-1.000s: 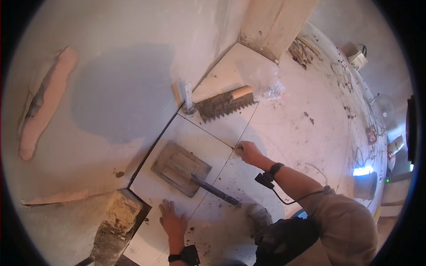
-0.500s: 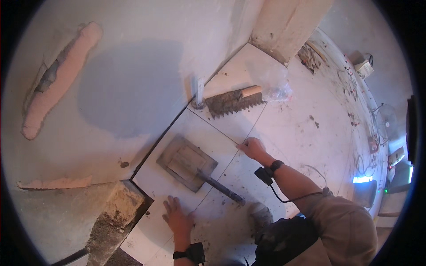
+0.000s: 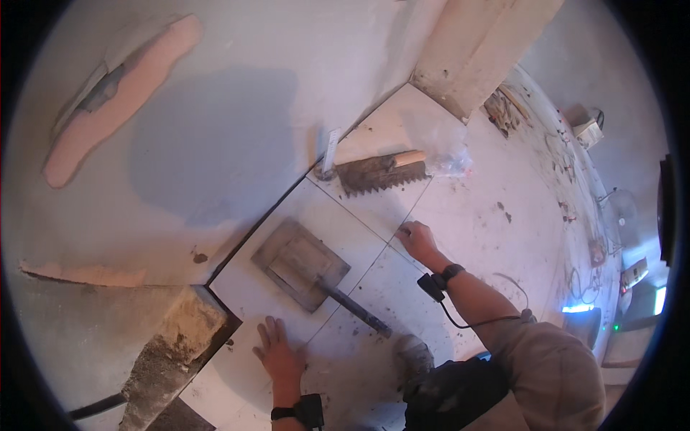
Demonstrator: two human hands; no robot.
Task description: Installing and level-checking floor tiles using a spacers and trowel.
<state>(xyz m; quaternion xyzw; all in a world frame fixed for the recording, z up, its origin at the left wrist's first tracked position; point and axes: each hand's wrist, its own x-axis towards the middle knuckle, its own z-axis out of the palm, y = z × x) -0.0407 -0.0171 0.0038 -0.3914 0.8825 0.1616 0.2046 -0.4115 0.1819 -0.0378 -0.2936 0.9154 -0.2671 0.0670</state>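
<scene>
My left hand (image 3: 280,353) rests palm down on a pale floor tile (image 3: 223,370), fingers spread. My right hand (image 3: 417,241) is pinched at the joint between tiles; whatever its fingertips hold is too small to make out. Between my hands lies a grey rectangular plate tool (image 3: 295,262) with a long dark handle. Beyond it lie a notched trowel (image 3: 377,174) with a wooden handle and crumpled clear plastic (image 3: 449,161). A white upright strip (image 3: 330,147) stands on a round base by the wall.
A wall (image 3: 215,136) with a long pink patch borders the left, a column (image 3: 471,50) the top. A broken concrete edge (image 3: 172,352) is at lower left. Tools and rags (image 3: 503,111), cords, a fan (image 3: 618,215) and a glowing light (image 3: 578,307) are along the right.
My view has shifted, so the pink wall patch sits higher in the picture. My right hand remains pinched at the tile joint, my left hand spread on the tile.
</scene>
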